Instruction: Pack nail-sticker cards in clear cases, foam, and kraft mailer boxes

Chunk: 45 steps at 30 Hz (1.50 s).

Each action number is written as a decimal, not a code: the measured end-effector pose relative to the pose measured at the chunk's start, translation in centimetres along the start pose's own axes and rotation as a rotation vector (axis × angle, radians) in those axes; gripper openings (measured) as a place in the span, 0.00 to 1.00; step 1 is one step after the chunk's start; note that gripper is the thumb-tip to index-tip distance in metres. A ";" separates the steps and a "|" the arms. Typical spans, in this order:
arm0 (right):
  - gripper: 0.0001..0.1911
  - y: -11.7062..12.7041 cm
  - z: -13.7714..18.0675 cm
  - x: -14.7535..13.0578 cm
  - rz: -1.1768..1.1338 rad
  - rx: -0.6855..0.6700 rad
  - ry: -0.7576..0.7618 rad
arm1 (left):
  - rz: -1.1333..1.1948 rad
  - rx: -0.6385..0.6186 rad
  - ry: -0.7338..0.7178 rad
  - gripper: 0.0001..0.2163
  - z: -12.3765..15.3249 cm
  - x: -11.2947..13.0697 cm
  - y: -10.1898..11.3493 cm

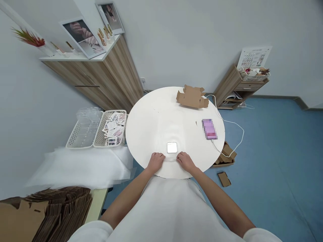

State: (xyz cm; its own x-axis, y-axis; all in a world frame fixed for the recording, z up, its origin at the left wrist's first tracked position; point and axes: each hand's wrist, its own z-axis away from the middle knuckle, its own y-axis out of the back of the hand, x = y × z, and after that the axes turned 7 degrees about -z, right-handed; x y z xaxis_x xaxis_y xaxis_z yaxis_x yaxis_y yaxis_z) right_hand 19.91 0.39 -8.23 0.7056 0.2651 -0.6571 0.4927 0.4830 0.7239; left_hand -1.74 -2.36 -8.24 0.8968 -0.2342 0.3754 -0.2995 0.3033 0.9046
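A small rounded-square item (172, 147) with a bright white face and grey rim lies on the round white table (141, 134). Under it spreads a thin translucent sheet (171, 129), hard to make out against the white top. My left hand (156, 160) rests at the sheet's near left corner, its fingers curled down onto the edge. At the near right corner, my right hand (185, 160) is closed on the same edge. Both hands stay just short of the square item, one on either side, and the fingertips are partly hidden.
An unfolded cardboard box (193, 97) lies at the table's back. A phone (209, 129) with a white cable is on the right. Baskets (109, 129) of printed cards, stacked translucent sheets (83, 168) and flat cardboard (63, 215) stand left. A box of cardboard (225, 156) sits on the floor.
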 end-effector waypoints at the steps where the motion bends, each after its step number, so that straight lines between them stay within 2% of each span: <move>1: 0.08 0.1 0.3 0.1 -0.010 0.016 0.023 | 0.009 0.000 0.008 0.13 0.0 -0.1 -0.1; 4: 0.20 0.1 1.4 0.6 0.016 0.062 0.092 | 0.049 -0.002 0.012 0.12 0.2 -0.5 -0.2; 5: 0.21 0.0 1.8 0.7 0.033 0.070 0.102 | 0.061 -0.003 0.010 0.12 0.3 -0.6 -0.3; 8: 0.07 -0.2 2.5 1.1 0.043 0.065 0.070 | 0.099 -0.004 0.006 0.12 0.7 -0.7 -0.3; 13: 0.11 0.5 2.6 1.0 -0.019 0.000 -0.039 | 0.242 -0.039 0.037 0.11 1.2 -1.1 0.1; 16: 0.11 1.1 1.6 0.9 -0.067 0.000 -0.150 | 0.354 -0.022 0.140 0.11 0.7 -1.6 0.3; 19: 0.10 1.7 -0.1 0.9 -0.084 0.029 -0.258 | 0.404 0.052 0.280 0.09 -0.4 -2.1 0.3; 23: 0.09 1.6 -2.0 1.0 -0.033 0.068 -0.335 | 0.343 0.093 0.397 0.09 -1.6 -2.3 0.2; 27: 0.07 0.7 -2.5 1.0 0.055 0.077 -0.378 | 0.174 0.058 0.455 0.11 -1.9 -1.8 -0.1; 30: 0.06 0.0 -2.6 0.8 0.131 0.080 -0.377 | 0.014 0.059 0.411 0.12 -2.0 -1.0 -0.2; 32: 0.07 -0.4 -2.6 0.6 0.217 0.142 -0.326 | -0.087 0.125 0.341 0.15 -2.2 -0.5 -0.3; 35: 0.11 -0.7 -2.6 0.2 0.366 0.222 -0.114 | -0.199 0.204 0.153 0.18 -2.5 0.0 -0.3; 37: 0.12 -0.7 -2.5 0.1 0.424 0.172 0.068 | -0.236 0.189 0.000 0.16 -2.5 0.2 -0.4; 39: 0.12 -0.6 -2.2 0.0 0.443 0.107 0.177 | -0.244 0.167 -0.087 0.14 -2.3 0.1 -0.4; 42: 0.09 -0.2 -1.9 0.0 0.431 0.047 0.222 | -0.223 0.162 -0.128 0.14 -1.8 0.0 -0.3; 45: 0.17 0.1 -2.3 -0.2 0.412 -0.038 0.227 | -0.185 0.128 -0.162 0.17 -1.7 0.0 -0.3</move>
State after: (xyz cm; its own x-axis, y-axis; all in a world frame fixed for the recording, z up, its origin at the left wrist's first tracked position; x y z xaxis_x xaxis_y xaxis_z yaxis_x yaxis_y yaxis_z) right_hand 18.64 2.30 -8.48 0.7074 0.6146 -0.3491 0.1729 0.3284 0.9286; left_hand -1.15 -0.89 -8.83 0.8794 -0.4227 0.2193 -0.1831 0.1250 0.9751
